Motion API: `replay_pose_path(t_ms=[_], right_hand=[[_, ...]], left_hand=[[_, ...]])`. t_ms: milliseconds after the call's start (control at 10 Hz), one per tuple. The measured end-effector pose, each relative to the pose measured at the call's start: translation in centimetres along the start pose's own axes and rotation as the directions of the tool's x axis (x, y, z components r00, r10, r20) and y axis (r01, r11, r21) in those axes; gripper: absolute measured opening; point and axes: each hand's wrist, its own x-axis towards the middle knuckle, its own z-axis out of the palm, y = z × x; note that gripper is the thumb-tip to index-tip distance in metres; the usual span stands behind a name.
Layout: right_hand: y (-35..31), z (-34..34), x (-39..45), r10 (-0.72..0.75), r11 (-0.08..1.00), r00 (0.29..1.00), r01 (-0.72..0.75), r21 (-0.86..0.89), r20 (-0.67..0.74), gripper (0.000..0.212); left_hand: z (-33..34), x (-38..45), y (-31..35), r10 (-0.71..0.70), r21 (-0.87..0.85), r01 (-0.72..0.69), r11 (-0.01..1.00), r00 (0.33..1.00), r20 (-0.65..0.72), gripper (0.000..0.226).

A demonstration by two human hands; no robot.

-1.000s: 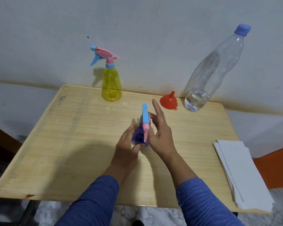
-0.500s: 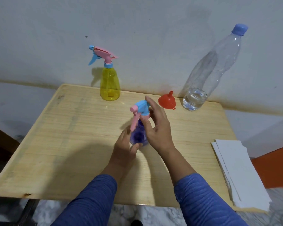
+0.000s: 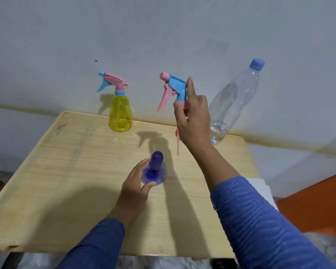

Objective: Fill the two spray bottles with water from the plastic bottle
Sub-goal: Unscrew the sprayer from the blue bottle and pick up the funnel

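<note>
My left hand (image 3: 136, 183) grips the blue spray bottle (image 3: 154, 171), which stands on the wooden table (image 3: 76, 171) with its neck open. My right hand (image 3: 192, 121) holds the blue and pink spray head (image 3: 173, 90) lifted high above the table, its thin dip tube (image 3: 178, 146) hanging down. The yellow spray bottle (image 3: 120, 115) stands capped at the back left. At the back right a clear plastic bottle (image 3: 233, 105) with a blue cap leans on the wall, a little water in its bottom. The red funnel (image 3: 177, 133) is mostly hidden behind my right hand.
A stack of white paper (image 3: 260, 189) lies at the table's right edge, partly behind my right sleeve. An orange surface (image 3: 318, 206) sits lower right beyond the table. The wall rises directly behind the table.
My right hand has lifted the spray head off the blue bottle and raised it up and back. The bottle's neck is now open. My left hand still holds the bottle body.
</note>
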Motion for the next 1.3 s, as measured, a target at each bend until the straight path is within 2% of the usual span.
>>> replay_pose_path(t_ms=[100,200,400,500,600,700,800,900,1000,1100,1200,1300], right_hand=[[1.5,-0.6,-1.1,0.106,0.990,0.991,-0.098,-0.104,0.078,0.058],[4.6,0.0,-4.0,0.258,0.946,0.946,-0.205,-0.252,0.198,0.056],[9.9,2.1,-10.0,0.514,0.821,0.786,-0.336,-0.461,0.343,0.058],[11.3,2.6,-11.1,0.567,0.780,0.736,-0.337,-0.527,0.369,0.059],[12.0,3.0,-11.6,0.569,0.780,0.718,-0.316,-0.541,0.401,0.059],[12.6,3.0,-11.7,0.559,0.789,0.707,-0.294,-0.540,0.433,0.058],[12.8,2.5,-10.6,0.538,0.783,0.750,-0.274,-0.559,0.385,0.060],[13.6,2.5,-8.1,0.502,0.813,0.817,-0.334,-0.477,0.284,0.064],[15.4,3.5,-5.2,0.483,0.857,0.843,-0.400,-0.325,0.235,0.066],[17.3,5.0,-3.2,0.458,0.884,0.856,-0.409,-0.228,0.240,0.069],[19.1,6.6,-2.5,0.456,0.888,0.859,-0.423,-0.180,0.232,0.074],[20.7,8.1,-2.0,0.500,0.866,0.842,-0.481,-0.136,0.203,0.078]], left_hand=[[0.0,0.1,-0.1,-0.009,-0.001,0.009,1.000,1.000,0.011,0.068],[0.0,0.2,-0.3,-0.027,0.010,0.027,1.000,0.999,0.035,0.068],[0.1,0.3,-0.2,-0.036,0.015,0.035,0.999,0.998,0.051,0.069],[0.1,0.5,-0.4,-0.024,0.025,0.022,0.999,0.997,0.074,0.063],[-0.1,0.5,0.1,0.004,0.060,-0.010,0.998,0.996,0.091,0.057],[-0.1,0.7,1.5,0.034,0.050,-0.040,0.998,0.993,0.117,0.049],[-0.1,0.4,1.4,0.034,0.032,-0.038,0.999,0.992,0.119,0.043],[0.3,0.0,2.5,0.023,-0.037,-0.021,0.999,0.997,0.073,0.037],[0.9,0.1,3.3,0.031,-0.156,-0.023,0.987,0.999,0.044,0.022],[1.3,-0.1,0.8,0.036,-0.092,-0.037,0.995,0.999,-0.012,0.051],[1.5,-0.5,-0.6,-0.016,0.043,0.017,0.999,1.000,-0.021,0.069],[1.7,-0.2,-1.3,-0.093,0.148,0.096,0.984,0.995,-0.032,0.072]])
